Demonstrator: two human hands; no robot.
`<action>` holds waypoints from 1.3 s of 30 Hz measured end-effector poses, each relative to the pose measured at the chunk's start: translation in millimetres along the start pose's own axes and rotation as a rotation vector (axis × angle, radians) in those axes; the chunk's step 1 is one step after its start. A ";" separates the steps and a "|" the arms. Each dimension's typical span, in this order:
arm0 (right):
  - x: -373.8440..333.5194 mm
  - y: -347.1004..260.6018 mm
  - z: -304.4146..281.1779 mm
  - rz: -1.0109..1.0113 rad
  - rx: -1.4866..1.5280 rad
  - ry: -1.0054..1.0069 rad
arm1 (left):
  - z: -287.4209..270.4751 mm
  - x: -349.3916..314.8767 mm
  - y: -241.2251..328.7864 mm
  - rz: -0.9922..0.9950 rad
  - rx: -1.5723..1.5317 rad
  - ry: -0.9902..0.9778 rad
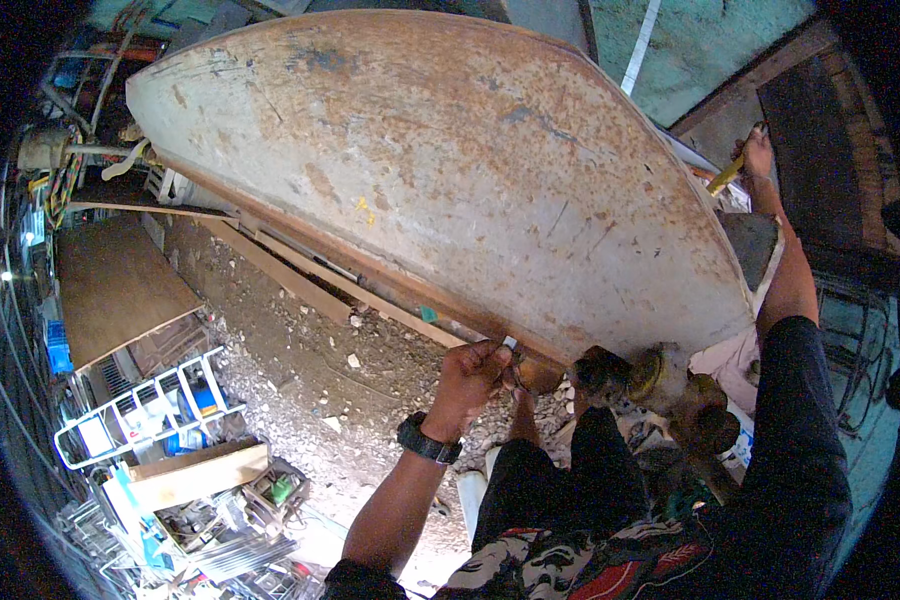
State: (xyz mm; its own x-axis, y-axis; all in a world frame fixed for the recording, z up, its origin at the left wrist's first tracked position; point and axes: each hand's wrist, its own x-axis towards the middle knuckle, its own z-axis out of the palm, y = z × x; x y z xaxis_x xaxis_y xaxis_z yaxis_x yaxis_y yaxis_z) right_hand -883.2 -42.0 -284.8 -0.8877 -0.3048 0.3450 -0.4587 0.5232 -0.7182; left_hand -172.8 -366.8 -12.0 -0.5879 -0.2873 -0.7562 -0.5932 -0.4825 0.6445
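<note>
A large, rust-stained metal panel (440,180) with a curved upper edge fills the upper middle of the view. Near its lower edge, my left hand (467,385) is closed in a pinch. A small whitish piece (510,342) shows at its fingertips; its kind is not clear. My right hand (758,157) reaches far out to the right, beyond the panel's right edge. Its fingers are closed around a narrow yellow strip (726,178) that slants down and left from the fist. Most of that strip is hidden, so I cannot tell its kind.
Rusty round metal parts (660,375) stand close by my legs. Thin wooden strips (300,275) lie along the panel's lower edge, above gravelly ground (310,350). At the left are a brown board (120,285), a white metal rack (150,410) and piled clutter. Greenish wall (720,50) lies behind.
</note>
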 end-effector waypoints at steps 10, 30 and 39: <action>-60.9 -198.0 2.6 0.481 0.235 0.107 | 3.7 -5.5 -14.9 0.033 -0.093 0.046; -367.7 -498.2 -145.2 0.512 1.393 0.350 | -5.8 3.5 -27.6 0.094 -0.101 -0.069; -392.0 -503.2 -154.5 0.452 1.232 0.295 | -2.2 9.9 -23.2 0.087 0.005 -0.153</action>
State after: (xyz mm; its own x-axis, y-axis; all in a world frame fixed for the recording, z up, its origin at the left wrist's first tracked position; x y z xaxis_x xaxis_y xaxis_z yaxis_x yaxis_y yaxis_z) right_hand -310.3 -62.9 34.7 -0.9976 -0.0337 -0.0609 0.0693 -0.5671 -0.8208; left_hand -163.7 -360.3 -34.7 -0.7141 -0.1981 -0.6714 -0.5386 -0.4571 0.7078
